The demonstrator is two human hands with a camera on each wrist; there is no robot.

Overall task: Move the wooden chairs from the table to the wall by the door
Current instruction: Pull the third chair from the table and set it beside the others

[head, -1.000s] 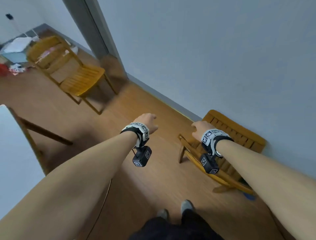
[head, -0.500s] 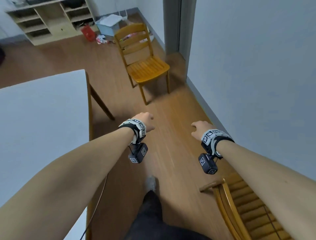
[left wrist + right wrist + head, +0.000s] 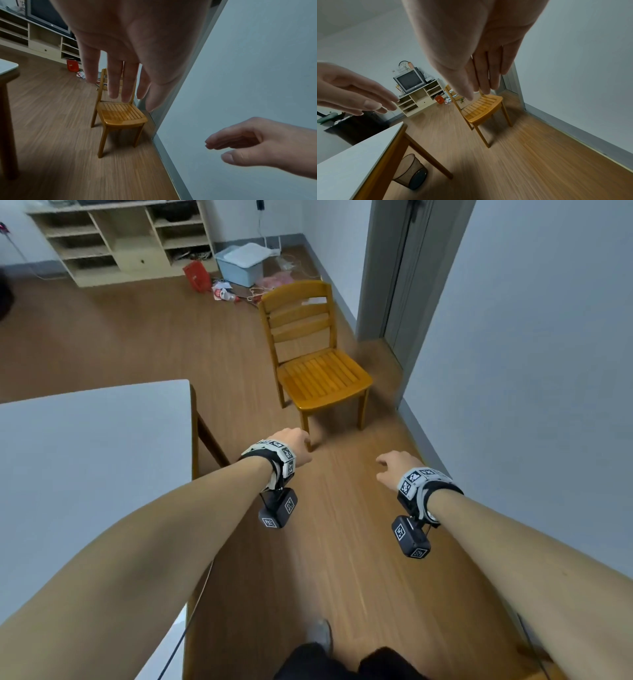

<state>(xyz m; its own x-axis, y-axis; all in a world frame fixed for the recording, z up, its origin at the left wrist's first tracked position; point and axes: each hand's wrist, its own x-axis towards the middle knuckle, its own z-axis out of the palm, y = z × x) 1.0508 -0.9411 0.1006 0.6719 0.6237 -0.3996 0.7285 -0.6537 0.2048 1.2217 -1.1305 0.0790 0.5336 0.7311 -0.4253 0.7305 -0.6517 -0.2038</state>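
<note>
A wooden chair point(image 3: 318, 371) with a slatted seat stands upright on the floor by the door frame point(image 3: 387, 278), its seat facing me. It also shows in the left wrist view as the chair point(image 3: 120, 115) and in the right wrist view as the chair point(image 3: 481, 108). My left hand point(image 3: 293, 445) and right hand point(image 3: 392, 467) are stretched out in front of me above the floor, short of the chair. Both hold nothing, with fingers straight or loosely relaxed point(image 3: 116, 81) point(image 3: 484, 75). The white-topped table point(image 3: 85, 457) is at my left.
A grey wall point(image 3: 531, 354) runs along my right. At the far end stand a shelf unit point(image 3: 123, 241), a pale storage bin point(image 3: 243, 265), a red bag point(image 3: 197, 275) and floor litter. A mesh waste bin point(image 3: 412, 171) sits under the table.
My view has swung left from the chair set at the wall, now out of sight, to the chair by the door. My right hand has let go of that chair's back.
</note>
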